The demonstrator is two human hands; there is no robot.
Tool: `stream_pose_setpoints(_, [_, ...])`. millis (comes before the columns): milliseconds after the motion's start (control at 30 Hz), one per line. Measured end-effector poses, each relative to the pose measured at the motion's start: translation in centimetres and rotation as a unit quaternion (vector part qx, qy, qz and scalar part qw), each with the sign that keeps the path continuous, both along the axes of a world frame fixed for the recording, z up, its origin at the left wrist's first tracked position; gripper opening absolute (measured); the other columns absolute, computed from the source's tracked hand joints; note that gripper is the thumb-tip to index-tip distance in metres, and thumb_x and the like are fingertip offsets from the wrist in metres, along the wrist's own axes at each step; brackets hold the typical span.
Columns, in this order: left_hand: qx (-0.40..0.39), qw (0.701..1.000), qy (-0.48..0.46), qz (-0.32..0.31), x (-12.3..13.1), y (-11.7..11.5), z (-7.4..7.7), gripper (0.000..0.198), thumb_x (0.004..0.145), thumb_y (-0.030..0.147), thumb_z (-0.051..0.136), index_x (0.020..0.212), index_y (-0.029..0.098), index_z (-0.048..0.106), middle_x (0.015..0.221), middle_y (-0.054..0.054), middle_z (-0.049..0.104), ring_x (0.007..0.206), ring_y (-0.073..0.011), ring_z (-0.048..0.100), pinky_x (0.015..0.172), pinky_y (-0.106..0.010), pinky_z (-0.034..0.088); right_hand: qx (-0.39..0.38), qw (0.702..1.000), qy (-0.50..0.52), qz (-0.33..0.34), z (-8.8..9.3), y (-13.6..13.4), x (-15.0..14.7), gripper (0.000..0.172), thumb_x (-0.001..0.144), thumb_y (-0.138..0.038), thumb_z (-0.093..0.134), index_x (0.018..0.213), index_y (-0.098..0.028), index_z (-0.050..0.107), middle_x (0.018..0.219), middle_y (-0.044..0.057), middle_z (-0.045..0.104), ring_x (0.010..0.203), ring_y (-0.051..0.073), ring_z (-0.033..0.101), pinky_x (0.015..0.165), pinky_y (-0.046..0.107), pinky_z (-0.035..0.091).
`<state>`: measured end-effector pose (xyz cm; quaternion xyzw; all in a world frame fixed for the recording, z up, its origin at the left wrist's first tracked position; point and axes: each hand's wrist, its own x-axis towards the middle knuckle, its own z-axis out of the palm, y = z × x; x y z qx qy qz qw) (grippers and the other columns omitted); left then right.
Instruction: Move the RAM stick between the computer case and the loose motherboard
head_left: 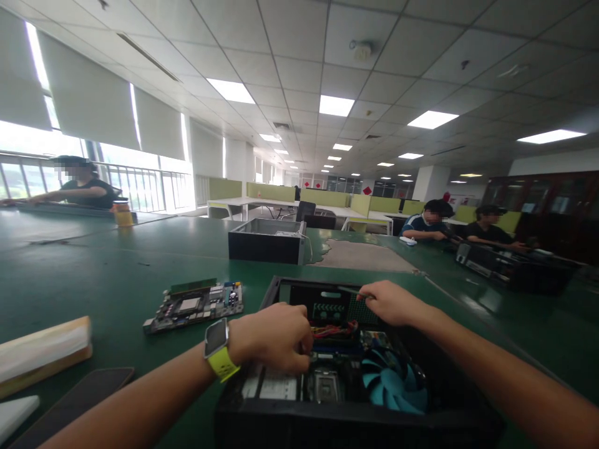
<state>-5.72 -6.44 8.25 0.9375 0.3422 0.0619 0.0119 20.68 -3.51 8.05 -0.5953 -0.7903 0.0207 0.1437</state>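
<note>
An opened black computer case lies right before me. Inside it I see a cooling fan with teal blades, a CPU socket and a bundle of red and yellow wires. My left hand, with a watch on its wrist, reaches over the case's left side. Its fingers curl downward, and whatever they pinch is hidden. Over the far right part of the case, my right hand is closed on a thin rod-like tool pointing left; its exact kind is unclear.
A loose motherboard lies on the green table to the left. Beyond stands an open metal case. A paper-wrapped block and a dark flat object lie near left. Several people sit at the table's far sides.
</note>
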Motion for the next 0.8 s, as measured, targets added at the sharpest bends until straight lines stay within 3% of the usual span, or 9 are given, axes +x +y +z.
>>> stream_pose_setpoints(100, [0.02,0.995,0.097,-0.032,0.6,0.6,1.0,0.015,0.068,0.032,0.057,0.071,0.029,0.071,0.065,-0.001,0.067,0.064,-0.0205,0.061,0.07,-0.034,0.044,-0.034,0.996,-0.084,-0.015,-2.0,1.5,-2.3,0.016,0.061,-0.038,0.063,0.063,-0.024,0.07,0.071,0.006,0.068,0.069,0.024,0.061,0.065,0.033,0.042])
stream_pose_setpoints(200, [0.025,0.985,0.173,-0.013,3.5,2.7,0.6,0.015,0.061,0.033,0.063,0.072,0.026,0.072,0.068,-0.004,0.068,0.062,-0.0237,0.061,0.061,-0.035,0.045,-0.049,0.992,-0.12,-0.008,-4.3,2.7,-4.4,0.015,0.046,-0.033,0.073,0.053,-0.023,0.065,0.064,0.006,0.067,0.068,0.025,0.063,0.066,0.034,0.044])
stream_pose_setpoints(300, [-0.045,0.969,0.243,-0.003,6.8,5.7,-1.8,0.009,0.05,0.025,0.072,0.05,0.021,0.064,0.058,-0.006,0.066,0.058,-0.0234,0.06,0.058,-0.035,0.047,-0.07,0.987,-0.144,-0.008,-6.4,3.6,-5.5,0.017,0.04,-0.024,0.075,0.049,-0.022,0.061,0.067,0.006,0.068,0.074,0.025,0.064,0.069,0.034,0.046])
stream_pose_setpoints(400, [-0.196,0.935,0.296,0.017,8.4,8.5,-5.3,0.027,0.044,0.022,0.076,0.033,0.02,0.051,0.042,-0.002,0.058,0.051,-0.0206,0.056,0.057,-0.034,0.048,-0.098,0.983,-0.154,-0.017,-8.0,4.0,-5.6,0.016,0.043,-0.02,0.075,0.05,-0.023,0.061,0.068,0.005,0.069,0.081,0.024,0.065,0.074,0.032,0.047])
stream_pose_setpoints(467, [-0.256,0.915,0.311,0.026,8.5,9.9,-7.3,0.028,0.044,0.027,0.077,0.032,0.021,0.053,0.038,0.0,0.056,0.047,-0.0193,0.055,0.053,-0.032,0.048,-0.091,0.98,-0.175,0.002,-8.4,4.1,-5.4,0.011,0.049,-0.017,0.072,0.055,-0.022,0.064,0.073,0.007,0.07,0.084,0.025,0.065,0.076,0.033,0.047])
stream_pose_setpoints(567, [-0.287,0.917,0.275,0.036,8.0,11.1,-8.9,0.025,0.045,0.035,0.077,0.036,0.02,0.058,0.036,0.0,0.055,0.043,-0.0182,0.054,0.049,-0.03,0.047,-0.079,0.972,-0.215,0.042,-8.1,4.3,-5.0,0.011,0.055,-0.016,0.068,0.065,-0.019,0.069,0.082,0.011,0.07,0.085,0.028,0.066,0.076,0.036,0.047])
stream_pose_setpoints(667, [-0.306,0.919,0.242,0.058,7.5,11.5,-9.0,0.022,0.046,0.038,0.077,0.042,0.02,0.064,0.036,0.0,0.054,0.042,-0.0182,0.054,0.048,-0.029,0.046,-0.082,0.956,-0.275,0.065,-7.5,4.6,-4.8,0.019,0.06,-0.021,0.065,0.078,-0.019,0.072,0.088,0.014,0.07,0.086,0.029,0.065,0.074,0.037,0.048])
stream_pose_setpoints(800, [-0.293,0.91,0.287,0.063,7.6,11.3,-8.4,0.019,0.049,0.034,0.076,0.044,0.02,0.065,0.038,-0.002,0.056,0.048,-0.0205,0.056,0.054,-0.032,0.047,-0.092,0.942,-0.319,0.057,-7.6,4.8,-4.6,0.026,0.06,-0.02,0.064,0.085,-0.019,0.072,0.091,0.013,0.07,0.087,0.028,0.065,0.07,0.033,0.049])
